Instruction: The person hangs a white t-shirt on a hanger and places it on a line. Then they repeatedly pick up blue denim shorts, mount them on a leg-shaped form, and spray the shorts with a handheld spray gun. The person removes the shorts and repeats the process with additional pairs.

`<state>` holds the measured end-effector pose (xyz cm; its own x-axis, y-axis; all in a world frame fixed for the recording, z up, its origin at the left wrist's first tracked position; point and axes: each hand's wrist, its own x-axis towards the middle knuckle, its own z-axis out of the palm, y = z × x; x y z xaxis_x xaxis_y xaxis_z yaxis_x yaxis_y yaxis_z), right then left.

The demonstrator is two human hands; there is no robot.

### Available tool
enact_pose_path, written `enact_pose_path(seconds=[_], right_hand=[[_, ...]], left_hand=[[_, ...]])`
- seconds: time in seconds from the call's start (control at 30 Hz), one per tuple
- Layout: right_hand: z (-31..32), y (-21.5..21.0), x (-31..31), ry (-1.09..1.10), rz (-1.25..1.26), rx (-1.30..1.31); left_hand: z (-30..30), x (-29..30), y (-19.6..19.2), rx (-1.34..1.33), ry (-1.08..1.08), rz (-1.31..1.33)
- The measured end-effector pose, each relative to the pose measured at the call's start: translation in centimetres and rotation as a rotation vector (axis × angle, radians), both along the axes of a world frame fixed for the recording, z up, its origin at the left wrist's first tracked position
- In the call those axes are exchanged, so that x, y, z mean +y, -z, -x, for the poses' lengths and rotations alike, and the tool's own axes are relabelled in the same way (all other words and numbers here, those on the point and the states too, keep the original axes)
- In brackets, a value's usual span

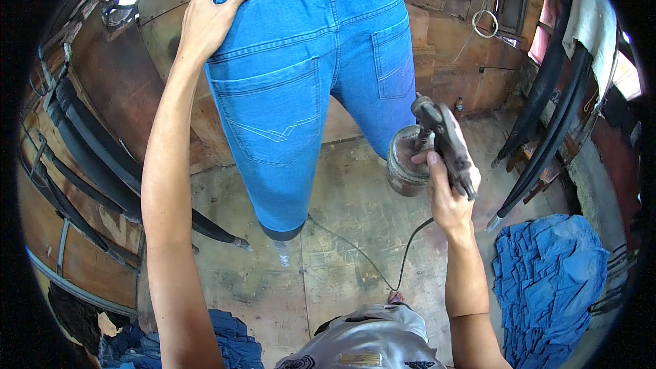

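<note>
In front of me hangs a pair of blue jeans (273,89), back side toward me, stretched over a dark leg form whose tip shows below the left hem. My left hand (210,17) grips the elastic waistband at its upper left, thumb on the outside and fingers over the edge. My right hand (447,195) is closed around a spray gun (444,137) with a round, stained cup on its left side. The gun is apart from the jeans, beside the right leg. A purplish tint shows on the fabric near the right pocket.
A thin hose (403,260) runs over the floor. Piles of blue jeans lie at the right (547,287) and lower left (225,338). Dark padded leg forms (96,123) stand at the left, others (547,116) at the right, one draped with a pale cloth (591,24).
</note>
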<state>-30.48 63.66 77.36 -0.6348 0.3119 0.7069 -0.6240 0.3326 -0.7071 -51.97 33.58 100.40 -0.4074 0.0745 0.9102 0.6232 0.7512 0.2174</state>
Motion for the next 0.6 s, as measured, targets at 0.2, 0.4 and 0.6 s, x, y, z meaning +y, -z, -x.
enact_pose_path(seconds=[0.2, 0.4, 0.6], right_hand=[[1.2, 5.7, -1.6, 0.052, -0.048, -0.513], [-3.4, 6.6, -4.3, -0.099, 0.022, -0.702], [-7.1, 2.3, -6.6, -0.264, 0.319, -0.215]], left_hand=[[2.0, -2.3, -0.5, -0.244, 0.354, -0.043], [3.5, -2.8, -0.4, -0.376, 0.501, -0.097], [5.0, -3.3, -0.6, -0.313, 0.659, -0.077]])
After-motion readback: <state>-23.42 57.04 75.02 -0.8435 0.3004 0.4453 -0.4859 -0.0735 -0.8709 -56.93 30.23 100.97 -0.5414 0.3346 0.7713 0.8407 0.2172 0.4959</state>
